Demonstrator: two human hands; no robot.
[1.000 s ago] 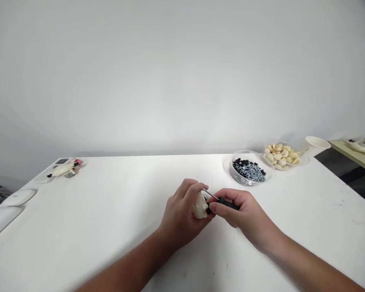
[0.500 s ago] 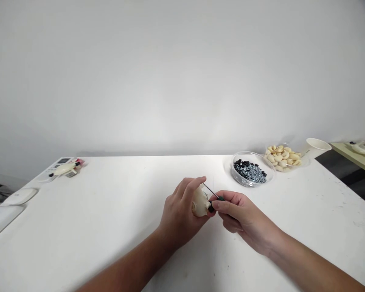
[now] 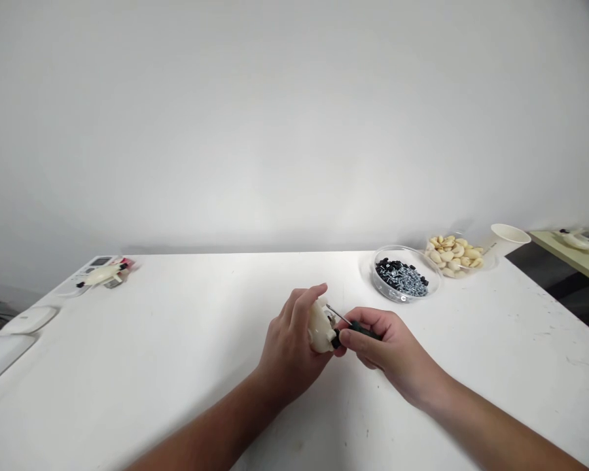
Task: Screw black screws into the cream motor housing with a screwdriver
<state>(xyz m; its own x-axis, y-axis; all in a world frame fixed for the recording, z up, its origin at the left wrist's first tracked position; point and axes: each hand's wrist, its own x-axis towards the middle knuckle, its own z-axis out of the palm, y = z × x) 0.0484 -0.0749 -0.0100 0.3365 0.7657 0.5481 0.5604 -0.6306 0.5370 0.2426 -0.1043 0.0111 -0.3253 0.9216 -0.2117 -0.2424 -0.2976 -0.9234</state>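
Observation:
My left hand (image 3: pixel 287 343) is closed around a rounded cream plastic toy body (image 3: pixel 319 332), its fingers covering the left side. Between forefinger and thumb of my right hand (image 3: pixel 392 347) lies a small screwdriver (image 3: pixel 365 330) with a dark handle. Its thin metal shaft points up and left, and the tip is close to the toy body's inner side. A small black piece (image 3: pixel 336 339) sits at the toy body's lower right end, touching my right thumb tip. Whether my right fingers also grip that piece, I cannot tell.
Back right stand a clear dish (image 3: pixel 406 298) of black pieces and screws, a clear container of cream pieces (image 3: pixel 454 252) and a paper cup (image 3: pixel 505 239). Another cream toy (image 3: pixel 103 275) lies far left, near white devices (image 3: pixel 29 320). A similar toy (image 3: pixel 585 238) rests on a side table.
The screwdriver has shifted in my right fingers: more of its handle shows, and its tip sits slightly lower. My left hand keeps hold of the toy body. The view has shifted slightly.

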